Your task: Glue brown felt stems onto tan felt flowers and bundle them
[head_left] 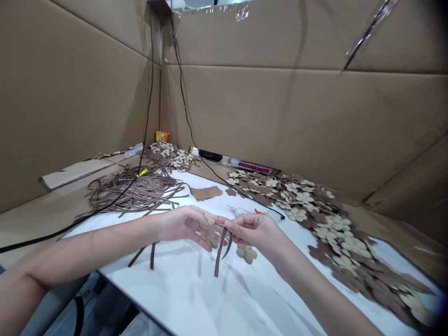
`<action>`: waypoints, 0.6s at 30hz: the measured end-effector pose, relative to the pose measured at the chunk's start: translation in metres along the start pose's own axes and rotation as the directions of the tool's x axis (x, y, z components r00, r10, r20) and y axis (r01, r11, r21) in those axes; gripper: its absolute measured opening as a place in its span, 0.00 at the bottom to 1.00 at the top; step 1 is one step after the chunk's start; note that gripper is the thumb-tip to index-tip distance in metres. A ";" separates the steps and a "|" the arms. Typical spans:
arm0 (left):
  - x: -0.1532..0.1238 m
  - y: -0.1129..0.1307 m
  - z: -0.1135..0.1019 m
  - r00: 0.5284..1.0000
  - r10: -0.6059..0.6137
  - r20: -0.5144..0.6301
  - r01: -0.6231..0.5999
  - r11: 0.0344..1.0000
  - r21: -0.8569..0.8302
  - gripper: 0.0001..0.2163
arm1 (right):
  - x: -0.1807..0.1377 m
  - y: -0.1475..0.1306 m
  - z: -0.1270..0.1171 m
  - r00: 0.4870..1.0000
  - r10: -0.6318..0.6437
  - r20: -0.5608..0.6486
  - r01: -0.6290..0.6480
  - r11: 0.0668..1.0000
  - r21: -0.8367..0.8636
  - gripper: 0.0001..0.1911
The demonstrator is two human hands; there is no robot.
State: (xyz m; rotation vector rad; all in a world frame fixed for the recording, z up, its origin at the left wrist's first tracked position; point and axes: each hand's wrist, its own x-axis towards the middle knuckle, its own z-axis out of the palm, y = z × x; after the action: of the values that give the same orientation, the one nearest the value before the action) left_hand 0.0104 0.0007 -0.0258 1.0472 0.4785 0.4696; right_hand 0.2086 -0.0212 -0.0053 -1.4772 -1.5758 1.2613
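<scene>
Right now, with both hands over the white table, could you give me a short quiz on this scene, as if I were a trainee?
1. What does the right hand pinch?
2. True or false: the big heap of ribbons lies to the left of that hand.
3. What is the main colour of the small box in the far corner: a) green, b) orange, c) black?

Key: 1. A brown ribbon. 2. True. 3. b.

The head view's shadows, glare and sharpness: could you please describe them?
In the head view, soft shadows fall on the white board below the brown ribbon; tape on the cardboard wall shows glare; flower pieces at lower right look slightly blurred; the picture's right edge darkens.
</scene>
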 end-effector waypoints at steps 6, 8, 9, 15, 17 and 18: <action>0.001 -0.002 -0.001 0.987 0.127 -0.098 -0.119 0.989 0.084 0.19 | 0.002 0.000 -0.001 0.991 -0.121 -0.049 0.122 0.992 0.022 0.23; 0.002 -0.004 -0.001 0.968 0.188 -0.167 -0.163 0.975 0.152 0.16 | 0.001 -0.002 -0.001 0.989 -0.122 -0.081 0.125 0.992 0.036 0.23; 0.002 -0.004 0.001 0.963 0.202 -0.181 -0.170 0.969 0.176 0.15 | 0.001 -0.003 -0.001 0.989 -0.120 -0.087 0.124 0.991 0.041 0.23; 0.001 -0.005 0.014 0.957 0.253 -0.142 -0.177 0.897 0.406 0.17 | -0.005 -0.005 0.006 0.991 -0.115 -0.074 0.121 0.989 0.080 0.22; 0.002 -0.008 0.016 0.955 0.255 -0.151 -0.171 0.890 0.424 0.17 | -0.006 -0.003 0.009 0.989 -0.121 -0.080 0.128 0.988 0.089 0.22; 0.003 -0.010 0.016 0.954 0.254 -0.160 -0.169 0.894 0.414 0.17 | -0.006 -0.003 0.011 0.989 -0.126 -0.080 0.134 0.986 0.097 0.22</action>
State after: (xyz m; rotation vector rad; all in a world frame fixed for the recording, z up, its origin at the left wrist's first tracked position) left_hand 0.0233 -0.0132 -0.0286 1.4601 0.6698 0.7031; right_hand 0.1988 -0.0296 -0.0056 -1.3205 -1.5108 1.1815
